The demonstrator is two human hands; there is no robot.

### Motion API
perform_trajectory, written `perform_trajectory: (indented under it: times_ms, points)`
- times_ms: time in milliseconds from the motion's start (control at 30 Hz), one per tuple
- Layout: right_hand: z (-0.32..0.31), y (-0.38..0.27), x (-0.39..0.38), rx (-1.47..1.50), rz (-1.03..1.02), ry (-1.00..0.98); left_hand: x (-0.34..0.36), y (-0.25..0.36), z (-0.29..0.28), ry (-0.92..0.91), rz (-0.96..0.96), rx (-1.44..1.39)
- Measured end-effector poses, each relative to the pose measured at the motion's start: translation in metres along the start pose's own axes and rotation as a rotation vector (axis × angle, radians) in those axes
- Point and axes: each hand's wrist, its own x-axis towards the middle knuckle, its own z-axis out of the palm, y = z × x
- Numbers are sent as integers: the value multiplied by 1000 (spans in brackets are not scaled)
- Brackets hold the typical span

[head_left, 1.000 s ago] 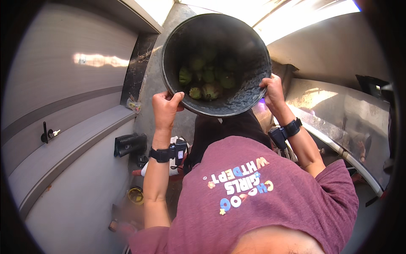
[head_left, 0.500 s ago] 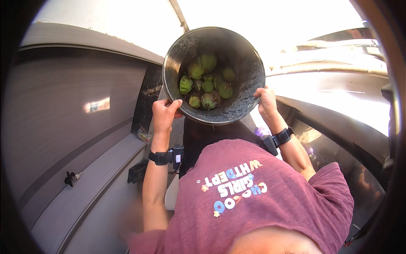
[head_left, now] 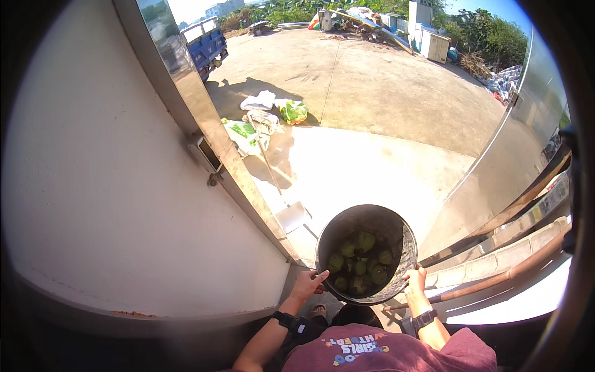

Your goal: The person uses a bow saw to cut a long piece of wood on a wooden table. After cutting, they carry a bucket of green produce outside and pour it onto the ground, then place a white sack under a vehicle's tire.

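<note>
On my feed, the dark bucket (head_left: 405, 251) hangs lifted toward five o'clock, green pods (head_left: 365, 241) already inside, not set down. I have the left hand (head_left: 308, 286) gripping at its eight o'clock, right hand (head_left: 416, 283) at four, fingers curled.

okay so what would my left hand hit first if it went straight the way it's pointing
The dark bucket: your left hand holds its rim, so it lies directly in line. The green pods inside probably come next, though depth is unclear.

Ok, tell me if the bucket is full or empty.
Partly filled: green lotus pods lie only in the lower part of the black bucket.
</note>
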Motion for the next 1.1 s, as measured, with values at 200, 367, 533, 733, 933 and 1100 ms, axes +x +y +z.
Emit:
perform_trajectory:
  times_ms: [200,367,533,733,933,1100]
  points:
    - [14,-36,156,62,-43,427,157,79,12,121,279,53]
    - [51,-38,310,-219,-8,512,249,38,-19,410,241,144]
    - [78,-67,411,-102,90,569,242,2,-2,606,-351,594]
    - [59,-97,528,-606,252,655,291,48,31,561,-617,575]
    - [67,-120,652,-591,358,863,476,119,1,490,-410,616]
    - [129,-186,787,-531,359,945,705,246,-60,424,-302,834]
